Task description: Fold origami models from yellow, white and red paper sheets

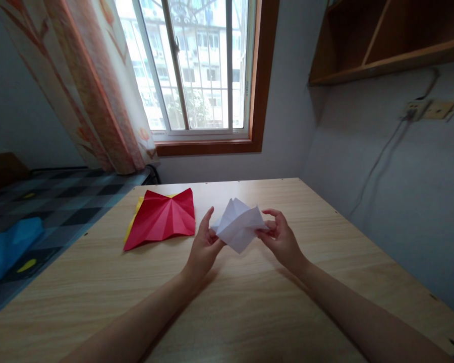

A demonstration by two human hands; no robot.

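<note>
A folded sheet of white paper (239, 227) is held just above the wooden table, with several creases and pointed flaps showing. My left hand (206, 244) pinches its left side between thumb and fingers, the index finger raised. On the opposite side, my right hand (282, 238) grips the paper's right corner, thumb below and fingers curled behind. Parts of the fingers of both hands are hidden by the paper. To the left of my left hand lies a creased red sheet of paper (166, 219), on top of a yellow sheet (139, 205) that shows only at its edges.
The light wooden table (249, 312) reaches toward the wall below a window (196, 65). At left, a checked bed (79, 191) holds a blue item (13, 244), beside a patterned curtain (98, 85). On the right wall are a shelf (386, 65) and a socket with a cable (416, 110).
</note>
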